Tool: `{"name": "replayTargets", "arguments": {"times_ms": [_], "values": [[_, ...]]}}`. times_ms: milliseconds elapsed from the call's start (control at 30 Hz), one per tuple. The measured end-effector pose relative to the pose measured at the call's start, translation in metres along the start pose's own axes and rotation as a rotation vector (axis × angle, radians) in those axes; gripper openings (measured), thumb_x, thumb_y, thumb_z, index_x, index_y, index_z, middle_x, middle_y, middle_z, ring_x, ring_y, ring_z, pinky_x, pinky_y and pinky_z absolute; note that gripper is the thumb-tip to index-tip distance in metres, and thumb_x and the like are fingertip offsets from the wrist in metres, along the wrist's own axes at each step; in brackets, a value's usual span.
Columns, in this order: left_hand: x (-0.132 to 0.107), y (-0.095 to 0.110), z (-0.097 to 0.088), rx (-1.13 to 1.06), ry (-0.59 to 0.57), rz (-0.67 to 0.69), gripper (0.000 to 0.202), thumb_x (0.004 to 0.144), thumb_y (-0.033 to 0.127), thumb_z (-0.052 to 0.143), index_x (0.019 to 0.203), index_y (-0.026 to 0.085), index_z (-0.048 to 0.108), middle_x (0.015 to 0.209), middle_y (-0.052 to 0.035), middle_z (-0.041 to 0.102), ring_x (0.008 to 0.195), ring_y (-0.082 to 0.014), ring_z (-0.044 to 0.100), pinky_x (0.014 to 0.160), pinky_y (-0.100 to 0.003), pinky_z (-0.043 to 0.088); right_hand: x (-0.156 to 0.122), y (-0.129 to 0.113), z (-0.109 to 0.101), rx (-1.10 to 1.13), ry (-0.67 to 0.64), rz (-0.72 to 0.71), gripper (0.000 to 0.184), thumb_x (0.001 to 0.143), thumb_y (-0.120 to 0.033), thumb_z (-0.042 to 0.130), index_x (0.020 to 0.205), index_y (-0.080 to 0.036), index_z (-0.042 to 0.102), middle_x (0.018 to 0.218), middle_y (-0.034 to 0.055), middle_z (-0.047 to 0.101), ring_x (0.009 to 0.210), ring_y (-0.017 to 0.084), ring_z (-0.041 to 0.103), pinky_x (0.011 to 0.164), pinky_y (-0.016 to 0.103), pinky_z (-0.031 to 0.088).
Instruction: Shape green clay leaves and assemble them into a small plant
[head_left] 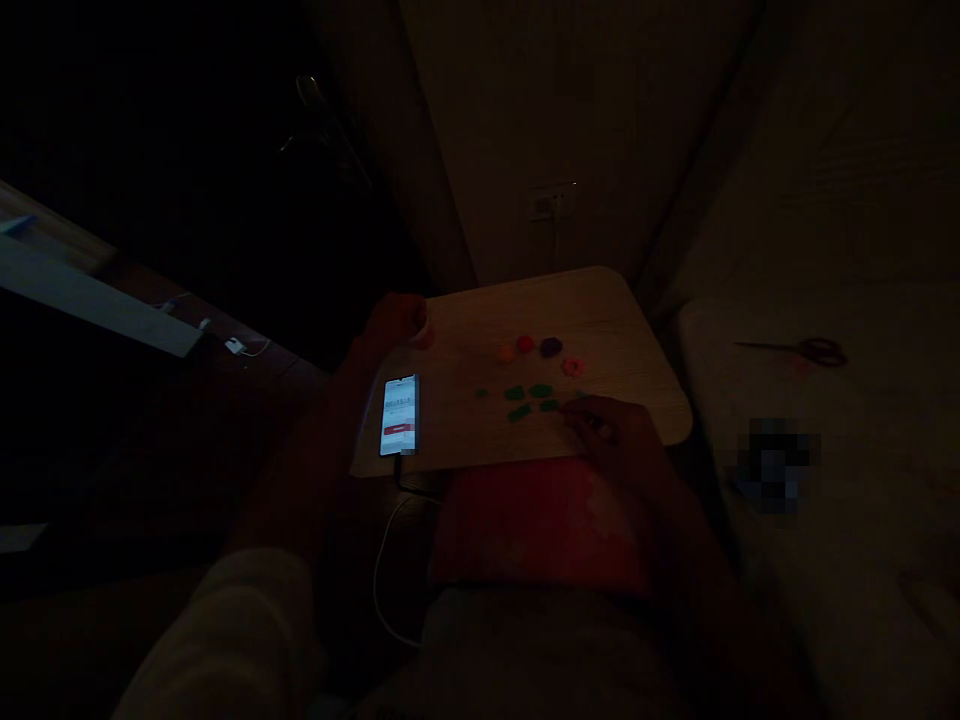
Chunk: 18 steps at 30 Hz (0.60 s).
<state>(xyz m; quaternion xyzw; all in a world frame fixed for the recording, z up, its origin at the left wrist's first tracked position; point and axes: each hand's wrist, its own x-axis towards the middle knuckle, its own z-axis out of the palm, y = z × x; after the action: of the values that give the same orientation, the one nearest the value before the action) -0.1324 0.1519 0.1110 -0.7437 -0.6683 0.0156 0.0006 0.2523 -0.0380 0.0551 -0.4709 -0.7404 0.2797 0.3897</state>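
The scene is very dim. On the small wooden table (pixel 465 435), my right hand (pixel 619 435) has its fingers bent and brought together at the edge of a flat green piece (pixel 550 406). Several similar pieces lie beside it, among them one green piece (pixel 519 412) and a tiny green bit (pixel 481 393). My left hand (pixel 397 315) is curled around a small pale-rimmed container (pixel 424 326) at the table's far left edge; its fingers are mostly in shadow. Behind the green pieces are an orange lump (pixel 505 353), a red ball (pixel 525 344), a purple lump (pixel 551 347) and a pink flower-like ring (pixel 574 367).
A lit phone (pixel 399 415) lies at the table's left side, with a cable (pixel 377 560) hanging below. Scissors (pixel 821 350) rest on a pale surface to the right. A wall socket (pixel 551 203) is behind the table. Red patterned cloth (pixel 525 520) shows below the front edge.
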Motion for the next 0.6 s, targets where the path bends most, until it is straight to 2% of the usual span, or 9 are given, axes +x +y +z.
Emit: {"name": "replayTargets", "arguments": {"times_ms": [167,300,500,600], "values": [[0.006,-0.001,-0.005,0.075,-0.040,0.011,0.013,0.077,0.020,0.062,0.085,0.019,0.073,0.087,-0.0073,0.074,0.086,-0.0247,0.066,0.079,-0.033,0.042,0.001,0.002,-0.002,-0.007,0.008,-0.002,0.021,0.098,-0.029,0.063,0.101,-0.021,0.082,0.096,0.0080,0.084,0.076,0.022,0.077,0.069,0.031,0.059],[0.003,-0.013,-0.025,-0.008,-0.023,-0.030,0.012,0.074,0.025,0.072,0.083,0.018,0.070,0.088,-0.0044,0.072,0.084,-0.0221,0.063,0.078,-0.032,0.042,0.001,0.002,-0.004,-0.003,0.016,0.002,0.022,0.098,-0.030,0.061,0.100,-0.021,0.082,0.097,0.0084,0.084,0.077,0.022,0.078,0.069,0.031,0.059],[-0.022,-0.023,-0.074,-0.314,0.183,-0.192,0.030,0.082,0.037,0.081,0.086,0.015,0.061,0.084,0.0006,0.064,0.088,-0.0169,0.057,0.085,-0.029,0.046,0.000,0.006,-0.006,0.001,0.031,0.000,0.023,0.097,-0.031,0.061,0.101,-0.021,0.082,0.097,0.0088,0.084,0.079,0.023,0.079,0.068,0.032,0.060],[-0.032,-0.017,-0.087,-0.483,0.226,-0.221,0.043,0.081,0.046,0.086,0.086,0.015,0.057,0.081,0.0029,0.061,0.090,-0.0157,0.056,0.091,-0.031,0.048,0.000,0.007,-0.006,0.010,0.027,0.008,0.023,0.097,-0.031,0.061,0.101,-0.022,0.082,0.097,0.0089,0.084,0.079,0.023,0.079,0.067,0.031,0.060]]}}
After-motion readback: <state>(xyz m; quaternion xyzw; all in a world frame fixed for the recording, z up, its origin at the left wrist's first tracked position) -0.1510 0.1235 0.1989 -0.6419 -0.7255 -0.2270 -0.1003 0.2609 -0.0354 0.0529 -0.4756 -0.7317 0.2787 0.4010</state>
